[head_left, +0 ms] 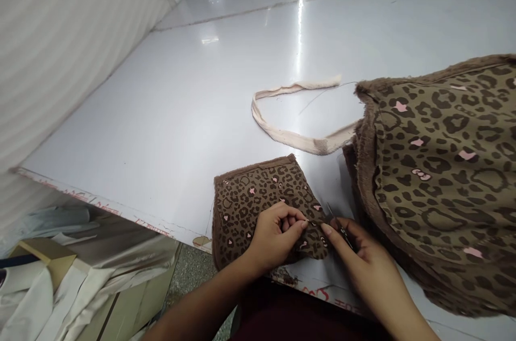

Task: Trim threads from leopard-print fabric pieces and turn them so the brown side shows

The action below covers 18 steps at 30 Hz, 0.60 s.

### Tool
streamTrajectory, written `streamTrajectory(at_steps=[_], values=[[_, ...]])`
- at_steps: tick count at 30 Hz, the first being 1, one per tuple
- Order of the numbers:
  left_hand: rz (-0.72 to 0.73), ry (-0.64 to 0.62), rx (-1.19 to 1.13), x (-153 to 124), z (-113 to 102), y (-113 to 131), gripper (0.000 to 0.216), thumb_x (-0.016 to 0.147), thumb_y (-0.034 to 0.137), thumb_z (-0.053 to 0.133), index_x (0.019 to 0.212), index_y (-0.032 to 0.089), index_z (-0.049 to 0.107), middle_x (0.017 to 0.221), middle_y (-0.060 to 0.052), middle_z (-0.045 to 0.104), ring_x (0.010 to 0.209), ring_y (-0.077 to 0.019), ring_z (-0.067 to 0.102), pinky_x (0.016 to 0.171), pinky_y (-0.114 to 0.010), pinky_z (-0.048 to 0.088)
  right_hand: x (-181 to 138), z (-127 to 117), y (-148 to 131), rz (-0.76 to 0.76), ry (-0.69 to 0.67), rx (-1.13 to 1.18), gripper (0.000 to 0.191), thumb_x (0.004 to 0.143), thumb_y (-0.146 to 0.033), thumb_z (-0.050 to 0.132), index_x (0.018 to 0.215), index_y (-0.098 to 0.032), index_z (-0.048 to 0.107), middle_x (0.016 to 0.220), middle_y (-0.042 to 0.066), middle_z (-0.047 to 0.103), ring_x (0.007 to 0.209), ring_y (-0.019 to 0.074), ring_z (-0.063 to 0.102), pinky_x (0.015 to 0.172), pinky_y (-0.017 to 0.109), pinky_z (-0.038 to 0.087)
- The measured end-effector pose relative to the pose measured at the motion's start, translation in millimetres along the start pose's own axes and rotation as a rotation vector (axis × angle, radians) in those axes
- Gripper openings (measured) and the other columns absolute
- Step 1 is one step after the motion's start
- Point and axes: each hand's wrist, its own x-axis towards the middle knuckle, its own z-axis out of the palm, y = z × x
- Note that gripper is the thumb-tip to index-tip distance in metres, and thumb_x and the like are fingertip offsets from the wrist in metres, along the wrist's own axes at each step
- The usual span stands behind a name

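A small brown leopard-print fabric piece (252, 198) with pink marks lies at the near edge of the white table (193, 115). My left hand (274, 236) rests on it, fingers curled and pinching the cloth at its right edge. My right hand (363, 258) sits just to the right, closed around small metal thread snips (338, 225) whose tip points at the pinched spot. A large heap of the same leopard-print fabric (443, 180) lies to the right, touching my right hand's side.
A beige fabric strip (290, 134) curls on the table behind the small piece, with a loose thread beside it. A white ribbed fabric roll (60, 45) runs along the left. Below the table's left edge lie pale cloth pieces and cardboard (52, 271).
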Motion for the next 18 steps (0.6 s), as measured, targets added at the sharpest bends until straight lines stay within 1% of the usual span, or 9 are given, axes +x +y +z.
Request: streamTrajectory(at_steps=[2, 4, 6, 7, 10, 12, 14, 16, 18], values=[[-0.022, -0.018, -0.03, 1.7, -2.4, 1.3, 0.008, 0.076, 0.019, 0.059, 0.073, 0.014, 0.064, 0.065, 0.002, 0.049, 0.058, -0.0075, 0.041, 0.053, -0.019, 0.037, 0.1, 0.4, -0.2, -0.003, 0.032, 0.02, 0.031, 0.07, -0.05, 0.059, 0.085, -0.023, 0.057, 0.081, 0.002, 0.063, 0.079, 0.0209, 0.058, 0.071, 0.026, 0.045], [-0.013, -0.017, -0.02, 1.3, -5.7, 2.3, 0.013, 0.079, 0.023, 0.057, 0.074, 0.014, 0.064, 0.066, 0.001, 0.05, 0.058, -0.0079, 0.042, 0.054, -0.019, 0.037, -0.5, 1.0, -2.4, -0.009, 0.046, 0.042, 0.031, 0.07, -0.05, 0.06, 0.085, -0.023, 0.056, 0.082, 0.002, 0.063, 0.082, 0.0205, 0.058, 0.075, 0.026, 0.045], [0.055, -0.004, 0.026, -3.2, -10.3, 2.4, 0.017, 0.08, 0.031, 0.056, 0.081, 0.015, 0.063, 0.071, -0.001, 0.053, 0.061, -0.0095, 0.045, 0.057, -0.021, 0.04, -1.7, 2.1, -8.0, 0.028, -0.006, 0.164, 0.035, 0.068, -0.052, 0.062, 0.086, -0.023, 0.056, 0.084, 0.002, 0.065, 0.088, 0.0207, 0.058, 0.08, 0.026, 0.045], [0.113, 0.007, 0.063, -7.4, -12.8, 1.8, 0.022, 0.077, 0.036, 0.059, 0.086, 0.016, 0.061, 0.075, -0.002, 0.054, 0.065, -0.011, 0.047, 0.061, -0.023, 0.042, -2.7, 2.7, -11.8, 0.073, -0.048, 0.264, 0.039, 0.066, -0.051, 0.066, 0.089, -0.022, 0.056, 0.086, 0.002, 0.066, 0.09, 0.0209, 0.059, 0.082, 0.027, 0.045], [0.312, 0.054, 0.274, -25.9, -19.2, -3.4, 0.059, 0.056, 0.049, 0.075, 0.1, 0.017, 0.053, 0.095, -0.007, 0.056, 0.086, -0.0203, 0.052, 0.078, -0.034, 0.045, -7.8, 3.7, -24.1, 0.242, -0.095, 0.57, 0.058, 0.053, -0.045, 0.078, 0.101, -0.022, 0.056, 0.096, 0.004, 0.068, 0.094, 0.0221, 0.06, 0.085, 0.029, 0.047], [0.382, 0.09, 0.463, -39.1, -22.1, -8.9, 0.063, 0.054, 0.04, 0.076, 0.106, 0.017, 0.049, 0.106, -0.011, 0.053, 0.098, -0.0263, 0.05, 0.086, -0.041, 0.042, -12.3, 3.4, -29.5, 0.282, -0.08, 0.639, 0.065, 0.051, -0.042, 0.08, 0.108, -0.024, 0.055, 0.106, 0.004, 0.066, 0.098, 0.0228, 0.059, 0.082, 0.029, 0.049], [0.372, 0.118, 0.584, -48.4, -26.9, -12.3, 0.048, 0.061, 0.02, 0.065, 0.106, 0.017, 0.05, 0.108, -0.012, 0.053, 0.101, -0.0269, 0.049, 0.086, -0.043, 0.041, -15.5, 3.7, -33.6, 0.266, -0.107, 0.638, 0.063, 0.056, -0.042, 0.078, 0.112, -0.028, 0.054, 0.111, 0.003, 0.064, 0.1, 0.0231, 0.059, 0.077, 0.028, 0.051], [0.318, 0.149, 0.577, -50.9, -38.3, -9.1, 0.041, 0.061, 0.005, 0.051, 0.101, 0.018, 0.052, 0.102, -0.009, 0.057, 0.096, -0.023, 0.053, 0.083, -0.039, 0.044, -15.3, 5.7, -42.2, 0.21, -0.181, 0.598, 0.057, 0.063, -0.043, 0.074, 0.115, -0.029, 0.053, 0.108, 0.003, 0.065, 0.097, 0.0231, 0.06, 0.071, 0.027, 0.052], [0.271, 0.182, 0.52, -45.2, -59.0, 5.2, 0.037, 0.063, 0.002, 0.044, 0.095, 0.019, 0.055, 0.094, -0.006, 0.061, 0.088, -0.0187, 0.056, 0.076, -0.032, 0.047, -10.2, 8.7, -62.6, 0.089, -0.255, 0.523, 0.049, 0.067, -0.042, 0.07, 0.112, -0.027, 0.055, 0.099, 0.003, 0.067, 0.091, 0.022, 0.062, 0.068, 0.026, 0.052]])
